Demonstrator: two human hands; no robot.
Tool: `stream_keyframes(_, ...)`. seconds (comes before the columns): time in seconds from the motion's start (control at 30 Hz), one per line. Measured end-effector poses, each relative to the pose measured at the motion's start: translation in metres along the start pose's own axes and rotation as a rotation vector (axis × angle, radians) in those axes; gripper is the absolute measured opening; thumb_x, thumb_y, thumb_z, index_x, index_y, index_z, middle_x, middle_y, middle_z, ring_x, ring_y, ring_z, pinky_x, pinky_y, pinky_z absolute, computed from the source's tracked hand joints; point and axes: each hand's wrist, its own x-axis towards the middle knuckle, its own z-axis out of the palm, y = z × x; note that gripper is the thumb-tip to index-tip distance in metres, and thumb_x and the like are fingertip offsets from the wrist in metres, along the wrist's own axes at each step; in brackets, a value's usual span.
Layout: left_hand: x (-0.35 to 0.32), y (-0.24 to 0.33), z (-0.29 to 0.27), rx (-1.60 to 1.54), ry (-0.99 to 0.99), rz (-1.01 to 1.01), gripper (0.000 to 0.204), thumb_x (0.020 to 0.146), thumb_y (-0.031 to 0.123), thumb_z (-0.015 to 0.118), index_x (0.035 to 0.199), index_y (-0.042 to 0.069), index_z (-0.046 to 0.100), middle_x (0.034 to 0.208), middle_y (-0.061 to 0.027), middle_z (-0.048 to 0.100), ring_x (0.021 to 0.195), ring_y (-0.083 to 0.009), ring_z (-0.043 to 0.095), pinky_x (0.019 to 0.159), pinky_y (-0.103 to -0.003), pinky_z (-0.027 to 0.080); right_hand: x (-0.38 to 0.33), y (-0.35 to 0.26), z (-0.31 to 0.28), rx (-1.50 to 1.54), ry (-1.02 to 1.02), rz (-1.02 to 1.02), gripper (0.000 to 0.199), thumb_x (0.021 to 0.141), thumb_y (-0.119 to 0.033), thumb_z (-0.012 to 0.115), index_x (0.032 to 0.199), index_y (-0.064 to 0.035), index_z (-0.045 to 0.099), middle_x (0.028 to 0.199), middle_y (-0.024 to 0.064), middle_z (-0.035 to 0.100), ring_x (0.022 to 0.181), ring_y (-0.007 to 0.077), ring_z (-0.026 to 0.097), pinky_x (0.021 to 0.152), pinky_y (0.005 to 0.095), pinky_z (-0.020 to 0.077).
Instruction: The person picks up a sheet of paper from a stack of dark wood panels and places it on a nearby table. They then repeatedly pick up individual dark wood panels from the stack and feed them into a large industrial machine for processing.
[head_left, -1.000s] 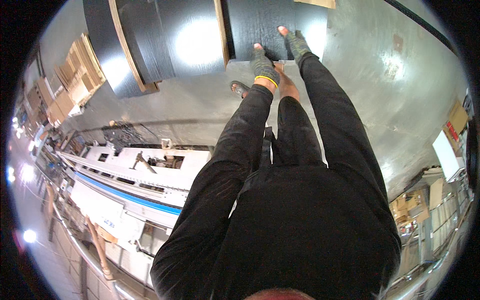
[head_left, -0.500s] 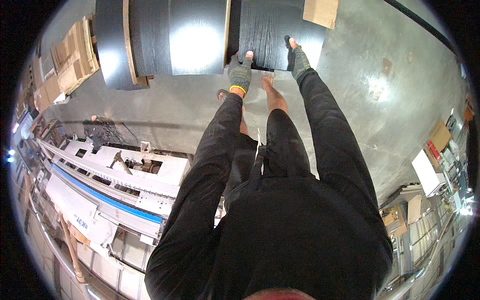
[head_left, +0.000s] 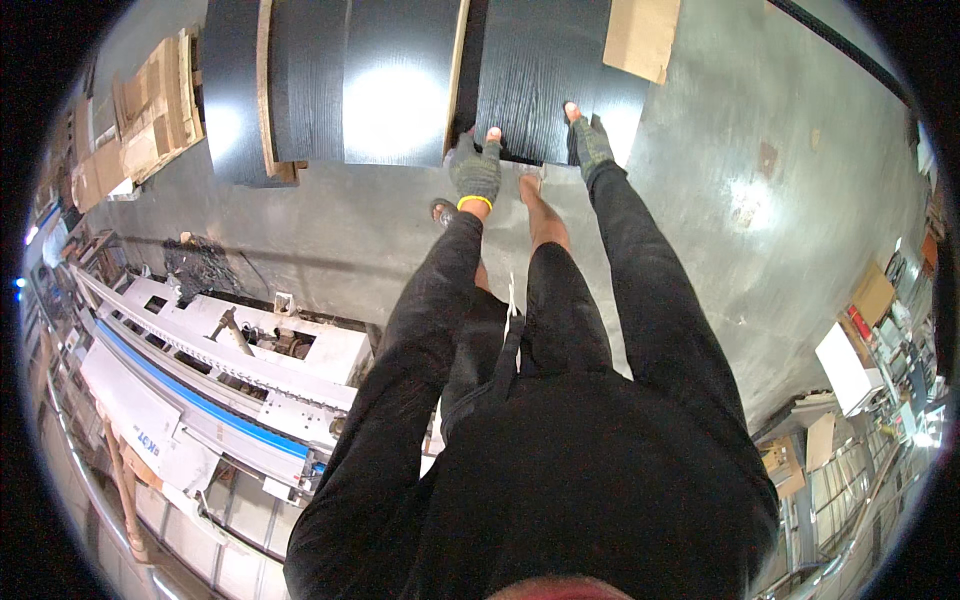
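A black wood-grain panel [head_left: 535, 75] lies at the top of the view, on what seems to be a stack. My left hand [head_left: 475, 172], in a grey-green glove with a yellow cuff and a bare thumb tip, grips its near left corner. The thumb lies on top; the other fingers go down into the gap beside it and are partly hidden. Near the right corner, my right hand [head_left: 590, 148] in a matching glove holds the same panel, bare thumb tip on its face and gloved fingers to the right.
More black panels [head_left: 310, 90] lie to the left, with a pale board edge [head_left: 264, 90] between them. Cardboard [head_left: 640, 40] rests on the far right corner. A white machine frame [head_left: 270, 335] with a blue strip stands at lower left. Flattened cartons [head_left: 150, 110] lie at far left.
The whole scene sits slightly lower in the picture. My right hand has changed its hold: its gloved fingers were left of the thumb and now show right of it. The left hand keeps its grip.
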Motion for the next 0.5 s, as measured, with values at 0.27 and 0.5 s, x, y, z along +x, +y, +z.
stream_keyframes(0.27, -0.027, 0.008, 0.005, 0.089, 0.004, 0.019, 0.066, 0.089, 0.057, 0.06, 0.13, 0.005, 0.059, 0.121, -0.0218, 0.065, 0.115, -0.0376, 0.061, 0.111, -0.045, 0.031, 0.017, 0.016, -0.015, 0.075, -0.018, -0.023, 0.088, 0.079, -0.073, 0.065, 0.123, -0.0015, 0.038, 0.112, 0.011, 0.04, 0.102, 0.0228, 0.04, 0.086, 0.0347, 0.0335)
stream_keyframes(0.5, -0.061, 0.019, 0.037, 0.183, -0.013, 0.087, 0.074, 0.087, 0.068, 0.053, 0.138, 0.014, 0.054, 0.124, -0.021, 0.062, 0.123, -0.0382, 0.052, 0.11, -0.052, 0.029, 0.01, 0.012, -0.063, -0.002, 0.073, -0.077, 0.067, 0.087, -0.065, 0.064, 0.107, -0.0011, 0.06, 0.092, 0.003, 0.058, 0.088, 0.0144, 0.055, 0.079, 0.0326, 0.0452)
